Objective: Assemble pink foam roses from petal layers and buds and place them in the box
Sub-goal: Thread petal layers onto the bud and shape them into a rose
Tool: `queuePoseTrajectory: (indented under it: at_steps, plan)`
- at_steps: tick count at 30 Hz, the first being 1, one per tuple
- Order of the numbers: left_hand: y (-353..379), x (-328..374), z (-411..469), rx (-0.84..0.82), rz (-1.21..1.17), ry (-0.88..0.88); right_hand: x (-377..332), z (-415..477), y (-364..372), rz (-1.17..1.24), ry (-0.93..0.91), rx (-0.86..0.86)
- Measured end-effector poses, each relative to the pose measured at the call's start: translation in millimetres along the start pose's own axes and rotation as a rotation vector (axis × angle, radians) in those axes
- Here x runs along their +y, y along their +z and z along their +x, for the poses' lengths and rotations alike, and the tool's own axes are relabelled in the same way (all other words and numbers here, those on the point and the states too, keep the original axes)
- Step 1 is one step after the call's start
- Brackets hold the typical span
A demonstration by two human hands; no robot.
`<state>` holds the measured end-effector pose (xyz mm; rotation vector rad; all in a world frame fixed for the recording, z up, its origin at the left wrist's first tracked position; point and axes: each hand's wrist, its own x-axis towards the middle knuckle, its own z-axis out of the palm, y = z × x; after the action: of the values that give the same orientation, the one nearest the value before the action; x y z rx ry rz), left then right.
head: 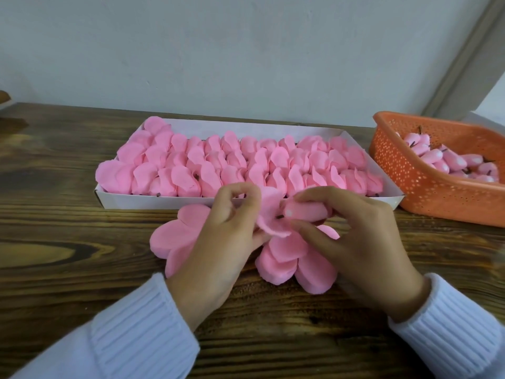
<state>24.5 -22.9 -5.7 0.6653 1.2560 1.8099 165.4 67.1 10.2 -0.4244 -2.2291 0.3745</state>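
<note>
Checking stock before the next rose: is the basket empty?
No, the basket on the right holds a pile of pink buds.

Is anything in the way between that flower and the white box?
Nothing visible. The bud in the right hand and petal layer in the left hand are just before the box, whose visible rows look full of roses.
</note>
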Motion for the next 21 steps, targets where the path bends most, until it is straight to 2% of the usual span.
queuePoseTrajectory:
  at_steps: [4, 8, 10, 13, 16, 21]
  plan:
    - [0, 0, -1, -0.058, 0.007, 0.016, -2, -1, 1, 0.041, 0.014, 0.009]
    - [-1, 1, -2, 0.051, 0.248, 0.039, -3, -2, 1, 0.070, 0.002, 0.019]
    - [-1, 2, -2, 0.092, 0.286, 0.039, -3, -2, 1, 0.032, -0.019, 0.031]
    - [-2, 4, -1, 0.095, 0.142, -0.040, -3, -3, 1, -0.007, -0.051, 0.050]
    - [0, 9, -1, 0.002, -0.076, -0.137, -3, -2, 0, 0.003, -0.064, 0.040]
    - [3, 11, -6, -0.111, -0.150, -0.134, -3, -1, 0, 0.033, -0.109, 0.022]
